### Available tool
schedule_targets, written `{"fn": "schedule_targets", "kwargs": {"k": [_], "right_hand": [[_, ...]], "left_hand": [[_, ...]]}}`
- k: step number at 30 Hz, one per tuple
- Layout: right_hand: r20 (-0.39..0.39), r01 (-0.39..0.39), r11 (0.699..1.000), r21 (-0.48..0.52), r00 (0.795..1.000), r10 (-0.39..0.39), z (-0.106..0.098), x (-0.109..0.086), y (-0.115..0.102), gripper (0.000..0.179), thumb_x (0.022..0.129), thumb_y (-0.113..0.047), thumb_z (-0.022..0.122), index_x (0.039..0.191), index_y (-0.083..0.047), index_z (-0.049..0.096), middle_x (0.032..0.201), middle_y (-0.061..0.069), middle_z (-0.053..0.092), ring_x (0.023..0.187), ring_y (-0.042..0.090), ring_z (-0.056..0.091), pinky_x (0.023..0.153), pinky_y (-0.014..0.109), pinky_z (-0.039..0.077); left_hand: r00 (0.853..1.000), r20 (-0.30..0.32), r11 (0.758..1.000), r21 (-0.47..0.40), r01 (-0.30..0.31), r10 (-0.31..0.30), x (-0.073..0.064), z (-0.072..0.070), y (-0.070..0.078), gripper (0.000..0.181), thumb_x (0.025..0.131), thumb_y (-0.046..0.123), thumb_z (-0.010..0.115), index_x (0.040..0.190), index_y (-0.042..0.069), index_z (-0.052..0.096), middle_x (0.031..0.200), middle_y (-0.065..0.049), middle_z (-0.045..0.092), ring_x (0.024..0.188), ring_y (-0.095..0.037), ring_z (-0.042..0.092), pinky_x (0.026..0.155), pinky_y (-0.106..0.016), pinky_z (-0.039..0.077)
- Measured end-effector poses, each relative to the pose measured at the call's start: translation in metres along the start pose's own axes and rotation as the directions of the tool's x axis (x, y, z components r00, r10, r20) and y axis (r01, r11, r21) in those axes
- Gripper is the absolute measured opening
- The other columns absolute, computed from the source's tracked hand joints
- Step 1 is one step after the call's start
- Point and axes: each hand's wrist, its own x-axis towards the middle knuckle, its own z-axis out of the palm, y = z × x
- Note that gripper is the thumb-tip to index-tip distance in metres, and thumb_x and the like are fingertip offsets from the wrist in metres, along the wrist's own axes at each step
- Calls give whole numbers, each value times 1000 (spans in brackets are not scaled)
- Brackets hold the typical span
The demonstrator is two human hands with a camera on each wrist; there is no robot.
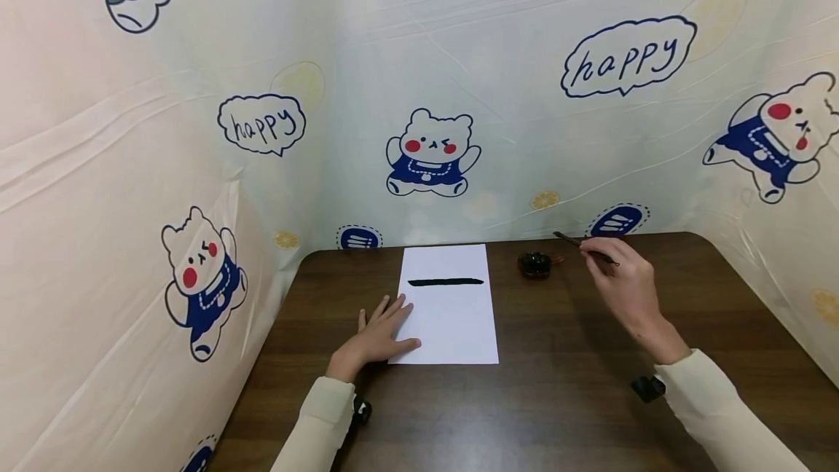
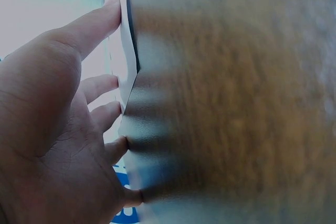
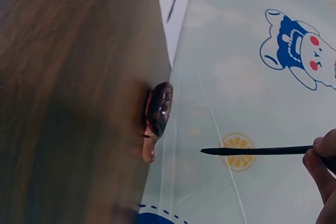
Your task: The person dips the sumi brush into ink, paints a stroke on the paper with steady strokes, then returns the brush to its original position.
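Note:
A white sheet of paper (image 1: 448, 323) lies on the table, with one thick black horizontal stroke (image 1: 446, 282) across its upper part. My left hand (image 1: 379, 333) rests with spread fingers on the sheet's left edge; the left wrist view shows the fingertips (image 2: 114, 11) touching paper and table. To the right of the sheet, my right hand (image 1: 623, 279) pinches a thin dark brush (image 1: 569, 239), its dark tip pointing left and held above the table. Between sheet and right hand sits a small, shiny dark ink dish (image 1: 535, 264) with a reddish-brown handle (image 3: 149, 149).
The brown wooden table (image 1: 446, 421) has rounded far corners. Around it hangs a pale printed curtain (image 1: 505, 188) with bears and "happy" bubbles, close behind the table's far edge. Each wrist wears a small black camera (image 1: 649, 387) at the cream sleeve cuff.

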Motion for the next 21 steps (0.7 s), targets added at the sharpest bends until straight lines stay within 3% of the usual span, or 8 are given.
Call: {"fn": "schedule_targets", "kwargs": {"k": [7, 11, 14, 16, 21], "right_hand": [[109, 95, 995, -33, 990, -91, 1, -9, 4, 28, 77, 7, 77, 102, -5, 74, 106, 10, 71, 97, 24, 66, 90, -2, 34], [128, 164, 986, -19, 979, -160, 3, -12, 8, 14, 93, -14, 68, 101, -5, 74, 107, 11, 71, 98, 26, 66, 97, 2, 34], [134, 211, 977, -16, 969, -207, 4, -14, 10, 36, 101, -33, 51, 100, -5, 74, 106, 12, 71, 97, 26, 66, 99, 5, 35], [142, 239, 971, -24, 962, -234, 4, -15, 11, 45, 103, -38, 44, 100, -5, 74, 106, 12, 71, 96, 26, 66, 97, 12, 41], [176, 310, 949, -51, 938, -297, 5, -17, 13, 46, 104, -35, 40, 100, -3, 73, 106, 12, 70, 96, 26, 66, 83, 36, 51]], "left_hand": [[1000, -6, 1000, 11, 6, -6, 1, 0, 0, 81, 88, 59, 62, 154, 23, 33, 166, -4, 17, 153, -39, 5, 109, -77, -1], [1000, -3, 1000, 15, 6, -6, 1, 0, -1, 81, 88, 60, 61, 154, 23, 33, 166, -4, 16, 153, -38, 5, 109, -77, -1], [1000, 2, 1000, 22, 4, -4, 2, 1, -1, 81, 88, 61, 60, 155, 24, 31, 166, -3, 15, 153, -38, 4, 109, -77, -1], [1000, 1, 1000, 21, 1, -1, 2, 1, -2, 82, 88, 61, 59, 155, 24, 31, 166, -3, 15, 153, -38, 4, 109, -77, -2], [1000, 2, 1000, 23, -1, 1, 2, 1, -3, 82, 88, 62, 59, 155, 24, 31, 166, -3, 15, 153, -37, 3, 109, -77, -2]]}}
